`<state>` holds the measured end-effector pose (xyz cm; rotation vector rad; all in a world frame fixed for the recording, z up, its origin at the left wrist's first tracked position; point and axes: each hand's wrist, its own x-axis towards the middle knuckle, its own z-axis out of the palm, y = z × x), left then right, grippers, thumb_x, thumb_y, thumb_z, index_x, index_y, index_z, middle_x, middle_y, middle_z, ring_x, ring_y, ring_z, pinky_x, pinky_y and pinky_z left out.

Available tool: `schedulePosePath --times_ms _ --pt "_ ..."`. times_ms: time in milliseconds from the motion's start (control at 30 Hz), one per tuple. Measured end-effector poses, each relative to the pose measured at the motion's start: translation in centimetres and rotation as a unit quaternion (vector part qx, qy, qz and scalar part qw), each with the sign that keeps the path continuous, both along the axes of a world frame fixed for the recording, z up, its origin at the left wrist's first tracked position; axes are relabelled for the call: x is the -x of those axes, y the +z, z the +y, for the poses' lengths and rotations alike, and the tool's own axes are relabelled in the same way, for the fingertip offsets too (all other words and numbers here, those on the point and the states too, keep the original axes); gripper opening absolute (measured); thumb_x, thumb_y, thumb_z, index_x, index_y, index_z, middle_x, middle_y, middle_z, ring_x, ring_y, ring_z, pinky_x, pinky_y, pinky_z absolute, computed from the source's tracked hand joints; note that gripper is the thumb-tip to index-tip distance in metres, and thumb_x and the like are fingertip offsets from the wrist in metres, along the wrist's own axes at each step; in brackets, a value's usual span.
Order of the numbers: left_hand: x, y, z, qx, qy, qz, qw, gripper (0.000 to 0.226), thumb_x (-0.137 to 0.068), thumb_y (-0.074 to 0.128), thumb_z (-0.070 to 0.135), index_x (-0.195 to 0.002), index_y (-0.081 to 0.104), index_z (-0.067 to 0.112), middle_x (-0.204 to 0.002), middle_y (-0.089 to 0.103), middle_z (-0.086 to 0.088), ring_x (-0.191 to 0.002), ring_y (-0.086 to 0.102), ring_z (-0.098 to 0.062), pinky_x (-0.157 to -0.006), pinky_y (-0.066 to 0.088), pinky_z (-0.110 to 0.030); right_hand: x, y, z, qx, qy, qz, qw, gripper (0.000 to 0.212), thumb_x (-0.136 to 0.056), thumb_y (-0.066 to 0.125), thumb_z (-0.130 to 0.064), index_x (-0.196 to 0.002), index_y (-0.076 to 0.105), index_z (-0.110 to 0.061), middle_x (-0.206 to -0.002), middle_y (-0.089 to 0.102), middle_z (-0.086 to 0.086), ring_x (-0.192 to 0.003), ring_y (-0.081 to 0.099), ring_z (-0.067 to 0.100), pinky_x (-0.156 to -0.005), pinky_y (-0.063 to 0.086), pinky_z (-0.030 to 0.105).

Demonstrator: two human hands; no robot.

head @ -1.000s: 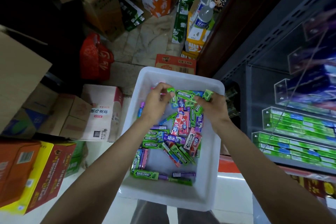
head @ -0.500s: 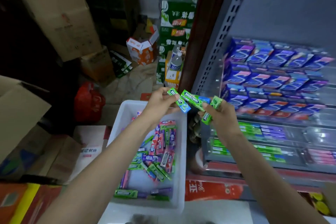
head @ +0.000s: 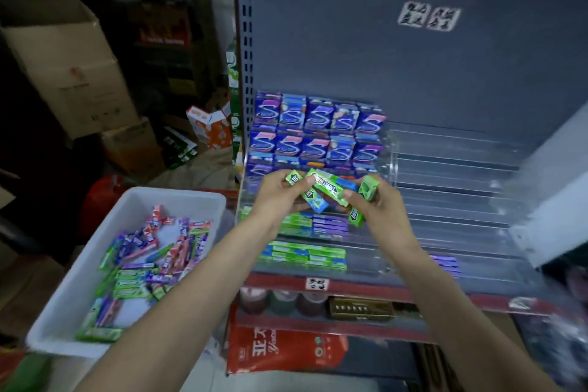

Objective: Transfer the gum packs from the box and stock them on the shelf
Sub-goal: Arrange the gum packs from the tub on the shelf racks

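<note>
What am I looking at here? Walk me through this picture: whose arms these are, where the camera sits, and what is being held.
There is no machine here. The camera is worn on a person's head and looks forward and down, so the two bare arms reaching out are that person's own.

The left hand and the right hand are raised together in front of a shop shelf, and both grip green gum packs, several fanned out between them.

Low on the left stands a white box with many loose packs in green, purple and red. On the shelf, clear tiered trays carry rows of blue and purple packs higher up and green packs lower down. Cardboard cartons are piled in the background.
</note>
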<state>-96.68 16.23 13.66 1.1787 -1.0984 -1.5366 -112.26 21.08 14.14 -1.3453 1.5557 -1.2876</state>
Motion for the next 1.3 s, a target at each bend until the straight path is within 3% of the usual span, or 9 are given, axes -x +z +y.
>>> schedulePosePath --times_ms 167,300,433,533,633,767,933,1100,1300 --pt "5.0 1.0 0.8 0.012 -0.020 0.012 1.000 0.009 -0.091 0.059 0.007 -0.083 0.059 0.010 -0.055 0.064 0.009 -0.051 0.063 -0.001 -0.056 0.055 -0.017 5.3 -0.1 1.1 -0.025 -0.052 -0.103 0.993 0.006 -0.089 0.061 -0.010 -0.090 0.060 -0.005 -0.085 0.069 0.010 -0.071 0.068 0.017 -0.070 0.053 0.038" --pt "7.0 1.1 0.0 0.031 -0.035 -0.018 0.999 0.008 -0.090 0.061 0.006 -0.097 0.063 0.007 -0.076 0.066 -0.001 -0.062 0.065 -0.004 -0.057 0.055 -0.018 8.6 -0.4 1.5 -0.042 -0.091 -0.128 0.987 0.009 -0.090 0.060 -0.011 -0.082 0.058 -0.013 -0.070 0.069 -0.001 -0.068 0.069 0.008 -0.060 0.050 0.024" --pt "8.5 0.1 -0.8 0.043 -0.053 -0.058 0.996 0.007 -0.088 0.063 0.007 -0.092 0.063 0.013 -0.081 0.067 -0.004 -0.073 0.066 -0.014 -0.072 0.058 -0.031 11.6 -1.0 2.1 -0.048 -0.135 -0.132 0.981 0.011 -0.088 0.061 -0.006 -0.083 0.062 -0.016 -0.068 0.069 -0.002 -0.063 0.067 0.009 -0.062 0.051 0.028" --pt "9.6 -0.4 -0.9 0.058 -0.064 -0.056 0.995 0.010 -0.088 0.064 0.006 -0.087 0.062 0.016 -0.078 0.066 -0.002 -0.066 0.066 -0.006 -0.064 0.058 -0.023 13.9 -2.0 2.9 -0.046 -0.156 -0.091 0.983 0.015 -0.088 0.061 -0.005 -0.092 0.067 -0.018 -0.072 0.068 -0.001 -0.061 0.064 0.009 -0.062 0.053 0.024" --pt "10.6 -0.8 -0.6 0.067 -0.062 -0.058 0.994 0.009 -0.087 0.064 0.006 -0.087 0.063 0.015 -0.077 0.066 -0.001 -0.066 0.067 -0.007 -0.061 0.057 -0.020 16.1 -3.4 3.4 -0.061 -0.166 -0.014 0.984 0.011 -0.088 0.062 -0.006 -0.096 0.068 -0.009 -0.051 0.057 -0.008 -0.046 0.050 0.006 -0.048 0.041 0.021" --pt "12.0 -1.6 0.1 0.058 -0.056 -0.052 0.995 0.014 -0.088 0.062 0.003 -0.086 0.064 0.017 -0.078 0.066 -0.001 -0.062 0.066 0.000 -0.059 0.057 -0.019 18.6 -5.0 3.3 -0.075 -0.149 0.021 0.986 0.008 -0.085 0.066 -0.008 -0.093 0.069 -0.007 -0.054 0.049 0.004 -0.047 0.037 0.014 -0.051 0.032 0.027" --pt "14.1 -2.7 0.8 0.028 0.005 -0.076 0.997 0.007 -0.088 0.063 0.006 -0.093 0.062 0.010 -0.081 0.067 -0.005 -0.072 0.066 -0.010 -0.062 0.057 -0.020 21.4 -6.9 1.3 -0.113 -0.104 0.066 0.986 0.013 -0.081 0.071 -0.008 -0.077 0.066 -0.020 -0.047 0.053 -0.015 -0.040 0.039 0.003 -0.050 0.031 0.022" --pt "16.4 -3.6 2.5 0.013 0.069 -0.084 0.994 0.011 -0.088 0.063 0.005 -0.084 0.061 0.016 -0.074 0.066 0.000 -0.062 0.065 -0.002 -0.056 0.054 -0.015 23.0 -8.9 -0.9 -0.133 -0.040 0.090 0.986 0.014 -0.081 0.071 -0.008 -0.076 0.065 -0.019 -0.060 0.054 -0.004 -0.051 0.041 0.010 -0.051 0.033 0.024" --pt "17.7 -4.2 3.8 -0.006 0.117 -0.085 0.989 0.008 -0.088 0.062 0.004 -0.087 0.061 0.011 -0.074 0.063 -0.004 -0.068 0.064 -0.010 -0.055 0.054 -0.016 23.4 -10.6 -2.4 -0.136 0.058 0.222 0.964 0.014 -0.083 0.070 -0.016 -0.097 0.070 -0.012 -0.084 0.064 0.001 -0.074 0.056 0.017 -0.062 0.040 0.026"
